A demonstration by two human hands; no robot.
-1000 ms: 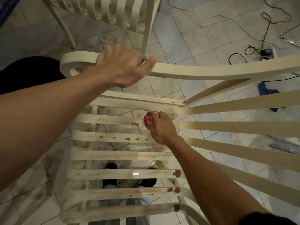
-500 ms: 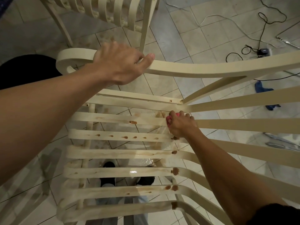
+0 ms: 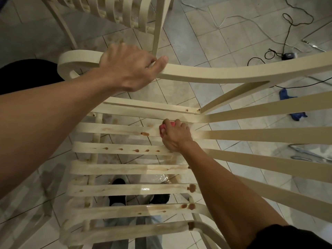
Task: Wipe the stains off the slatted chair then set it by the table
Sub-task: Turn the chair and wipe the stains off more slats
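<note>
Gripping the armrest (image 3: 206,72) with your left hand (image 3: 125,69) steadies the slatted chair (image 3: 125,189) while your right hand (image 3: 175,136), mid-frame, clamps a pink sponge (image 3: 163,127) against stains (image 3: 145,133).

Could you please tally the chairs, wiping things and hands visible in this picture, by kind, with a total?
Cream chairs: 2, the slatted chair under the hands and a second chair behind it
pink sponge: 1
blue cloth on the floor: 1
Hands: 2, left hand and right hand
Total: 6
</note>
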